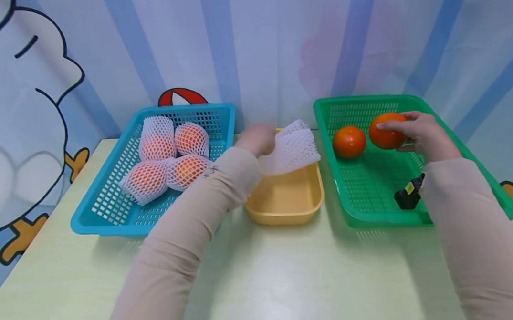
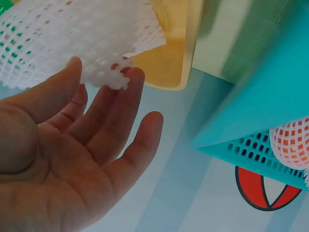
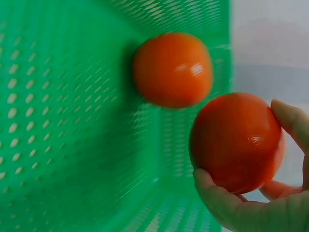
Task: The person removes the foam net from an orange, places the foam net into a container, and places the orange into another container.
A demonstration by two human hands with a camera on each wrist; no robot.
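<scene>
My left hand (image 1: pixel 257 138) pinches a white foam net sleeve (image 1: pixel 294 146) over the yellow basket (image 1: pixel 286 197). In the left wrist view the sleeve hangs limp by the thumb and fingertips, and nothing round shows inside it. A smooth orange-red tomato (image 3: pixel 236 142) is gripped by my right hand (image 1: pixel 427 133), thumb on one side and fingers on the other. It is held above the green basket (image 1: pixel 353 213). A second tomato (image 1: pixel 349 142) lies bare on that basket's floor, near its left wall.
At left, a blue basket (image 1: pixel 87 224) holds several net-wrapped fruits (image 1: pixel 188 171). The three baskets stand in a row on a pale table (image 1: pixel 266 283). A striped cartoon curtain (image 1: pixel 260 50) hangs right behind them. A black wrist device (image 1: pixel 408 196) is by my right sleeve.
</scene>
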